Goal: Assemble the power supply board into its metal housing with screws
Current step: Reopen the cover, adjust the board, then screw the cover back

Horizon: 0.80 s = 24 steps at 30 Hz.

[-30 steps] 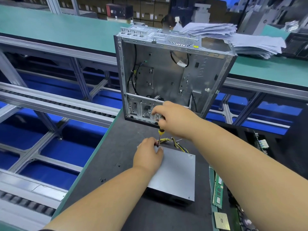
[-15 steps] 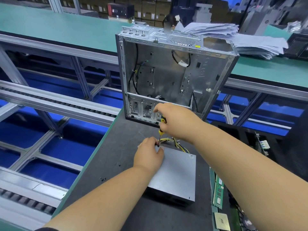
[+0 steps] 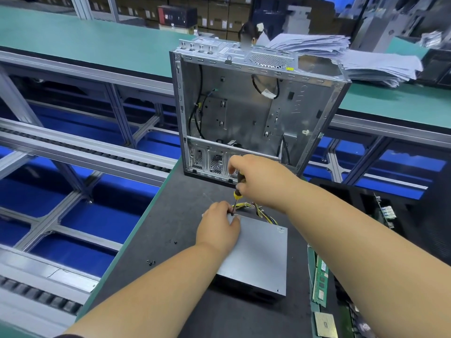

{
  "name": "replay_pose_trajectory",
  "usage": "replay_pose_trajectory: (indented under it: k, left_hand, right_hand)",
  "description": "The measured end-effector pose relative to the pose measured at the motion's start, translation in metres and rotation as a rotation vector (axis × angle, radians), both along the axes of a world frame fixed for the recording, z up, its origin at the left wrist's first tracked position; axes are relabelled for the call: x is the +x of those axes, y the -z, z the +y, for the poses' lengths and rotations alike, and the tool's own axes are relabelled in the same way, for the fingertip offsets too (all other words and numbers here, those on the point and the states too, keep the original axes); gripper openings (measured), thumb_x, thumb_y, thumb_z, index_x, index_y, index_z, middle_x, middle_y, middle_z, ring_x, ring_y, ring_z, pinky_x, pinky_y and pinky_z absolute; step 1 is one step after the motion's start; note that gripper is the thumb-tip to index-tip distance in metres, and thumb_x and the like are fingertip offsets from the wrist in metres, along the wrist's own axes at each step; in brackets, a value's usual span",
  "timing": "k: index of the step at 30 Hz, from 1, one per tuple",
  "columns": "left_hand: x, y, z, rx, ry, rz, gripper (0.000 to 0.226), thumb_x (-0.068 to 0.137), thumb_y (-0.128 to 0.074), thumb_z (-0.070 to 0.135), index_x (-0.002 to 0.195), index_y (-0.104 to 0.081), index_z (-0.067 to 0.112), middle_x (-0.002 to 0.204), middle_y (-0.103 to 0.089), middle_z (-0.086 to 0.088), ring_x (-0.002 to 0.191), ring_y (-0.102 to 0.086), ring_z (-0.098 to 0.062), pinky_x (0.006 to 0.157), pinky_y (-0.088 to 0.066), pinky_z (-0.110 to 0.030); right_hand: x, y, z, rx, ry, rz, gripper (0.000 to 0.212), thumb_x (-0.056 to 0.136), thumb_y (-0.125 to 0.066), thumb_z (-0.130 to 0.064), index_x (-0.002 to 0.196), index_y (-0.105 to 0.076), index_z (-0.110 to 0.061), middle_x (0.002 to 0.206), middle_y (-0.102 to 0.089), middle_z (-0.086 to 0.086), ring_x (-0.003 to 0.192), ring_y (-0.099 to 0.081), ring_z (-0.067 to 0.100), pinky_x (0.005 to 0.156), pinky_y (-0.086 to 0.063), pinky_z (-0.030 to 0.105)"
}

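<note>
Little is changed since the earlier frames: only the right hand (image 3: 262,182) is seen shifted slightly, with the screwdriver (image 3: 238,191) kept upright in its closed grip. The black-and-yellow handle is wrapped by the curled fingers, and the shaft is pointed down at the far-left corner of the power supply housing (image 3: 258,254). That grey metal box is laid flat on the dark counter (image 3: 175,220), at the centre of the view. The left hand (image 3: 219,230) is rested on the housing's far-left corner, at 7 o'clock from the right hand, and the screwdriver's tip is pinched between its thumb and fingers; whether a screw is held there cannot be told. A bundle of yellow and black wires (image 3: 256,209) is seen emerging from the housing's far edge, beneath the right wrist. An open computer case (image 3: 256,113) is stood upright on the counter at 12 o'clock from the housing. Small dark screws (image 3: 150,262) are scattered on the counter at 9 o'clock from the housing. Green memory modules (image 3: 321,281) are laid at 3 o'clock, just beside it.
</note>
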<state>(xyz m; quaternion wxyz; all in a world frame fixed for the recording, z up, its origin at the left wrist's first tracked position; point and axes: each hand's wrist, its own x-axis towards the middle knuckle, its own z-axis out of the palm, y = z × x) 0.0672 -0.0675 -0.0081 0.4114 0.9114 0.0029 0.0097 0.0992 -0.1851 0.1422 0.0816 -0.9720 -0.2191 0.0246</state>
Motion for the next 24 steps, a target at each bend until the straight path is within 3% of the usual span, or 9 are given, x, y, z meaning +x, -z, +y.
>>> replay_pose_trajectory:
  k: [2, 6, 9, 13, 16, 18, 20, 22, 24]
  left_hand:
    - [0.0, 0.0, 0.0, 0.005, -0.003, 0.001, 0.012, 0.093, -0.056, 0.033, 0.096, -0.053, 0.022, 0.107, -0.053, 0.004, 0.1, -0.051, -0.021, 0.077, -0.047, -0.034]
    - [-0.001, 0.0, 0.0, -0.006, -0.009, 0.006, 0.011, 0.093, -0.057, 0.033, 0.095, -0.052, 0.023, 0.108, -0.054, 0.004, 0.099, -0.052, -0.021, 0.077, -0.047, -0.034]
    - [-0.001, 0.0, 0.0, -0.012, -0.012, 0.006, 0.01, 0.092, -0.057, 0.033, 0.093, -0.052, 0.024, 0.107, -0.054, 0.005, 0.099, -0.052, -0.021, 0.078, -0.047, -0.034]
    - [0.0, 0.0, 0.0, -0.011, -0.007, 0.002, 0.011, 0.092, -0.057, 0.033, 0.091, -0.051, 0.024, 0.105, -0.053, 0.004, 0.099, -0.053, -0.022, 0.078, -0.047, -0.035]
    - [0.0, 0.0, 0.0, -0.001, -0.004, 0.0, 0.011, 0.092, -0.057, 0.033, 0.091, -0.05, 0.025, 0.105, -0.053, 0.004, 0.099, -0.052, -0.023, 0.078, -0.048, -0.035]
    - [0.0, 0.001, 0.0, -0.005, -0.007, -0.001, 0.01, 0.092, -0.057, 0.033, 0.092, -0.051, 0.024, 0.106, -0.053, 0.004, 0.099, -0.052, -0.022, 0.078, -0.048, -0.035]
    - [0.0, 0.001, 0.0, -0.006, -0.007, -0.002, 0.011, 0.092, -0.057, 0.033, 0.094, -0.053, 0.023, 0.106, -0.053, 0.005, 0.099, -0.052, -0.021, 0.077, -0.047, -0.034]
    - [0.0, 0.001, 0.0, -0.006, -0.009, -0.003, 0.012, 0.092, -0.057, 0.033, 0.096, -0.055, 0.022, 0.106, -0.053, 0.005, 0.099, -0.052, -0.02, 0.076, -0.047, -0.033]
    - [0.0, 0.001, 0.0, -0.011, -0.01, -0.006, 0.012, 0.092, -0.057, 0.033, 0.097, -0.055, 0.022, 0.106, -0.054, 0.006, 0.099, -0.052, -0.02, 0.077, -0.047, -0.033]
  right_hand:
    - [0.002, -0.001, 0.001, -0.067, 0.009, -0.023, 0.017, 0.091, -0.062, -0.032, 0.101, -0.052, -0.022, 0.093, -0.056, -0.003, 0.088, -0.056, 0.023, 0.066, -0.046, 0.034]
    - [0.002, 0.004, 0.004, -0.249, 0.152, -0.144, 0.039, 0.095, -0.048, -0.057, 0.08, -0.041, -0.022, 0.067, -0.041, -0.006, 0.064, -0.044, 0.019, 0.048, -0.024, 0.025]
    - [-0.003, 0.009, 0.006, -0.254, 0.183, -0.213, 0.046, 0.096, -0.04, -0.06, 0.07, -0.036, -0.022, 0.065, -0.041, -0.006, 0.058, -0.041, 0.017, 0.047, -0.023, 0.025]
    - [-0.003, 0.008, 0.003, 0.012, 0.118, -0.033, 0.014, 0.093, -0.049, -0.032, 0.102, -0.054, -0.021, 0.097, -0.051, -0.002, 0.086, -0.055, 0.024, 0.06, -0.033, 0.031]
    - [-0.004, 0.005, 0.002, 0.179, 0.067, 0.098, 0.042, 0.092, -0.054, -0.019, 0.133, -0.049, -0.027, 0.123, -0.052, -0.003, 0.098, -0.055, 0.021, 0.073, -0.038, 0.031]
    - [-0.005, 0.006, 0.002, 0.134, 0.065, 0.019, 0.033, 0.094, -0.057, -0.026, 0.126, -0.052, -0.029, 0.114, -0.057, -0.004, 0.098, -0.057, 0.021, 0.07, -0.038, 0.031]
    - [-0.004, 0.009, 0.001, -0.024, 0.116, -0.073, 0.015, 0.097, -0.053, -0.04, 0.102, -0.055, -0.026, 0.088, -0.055, -0.006, 0.089, -0.057, 0.022, 0.061, -0.035, 0.03]
    - [-0.005, 0.012, 0.001, -0.155, 0.167, -0.143, 0.029, 0.099, -0.044, -0.049, 0.085, -0.045, -0.023, 0.069, -0.042, -0.008, 0.076, -0.051, 0.023, 0.051, -0.026, 0.029]
    - [-0.005, 0.014, 0.002, -0.16, 0.178, -0.189, 0.033, 0.1, -0.039, -0.051, 0.084, -0.04, -0.022, 0.067, -0.038, -0.007, 0.072, -0.046, 0.023, 0.049, -0.022, 0.028]
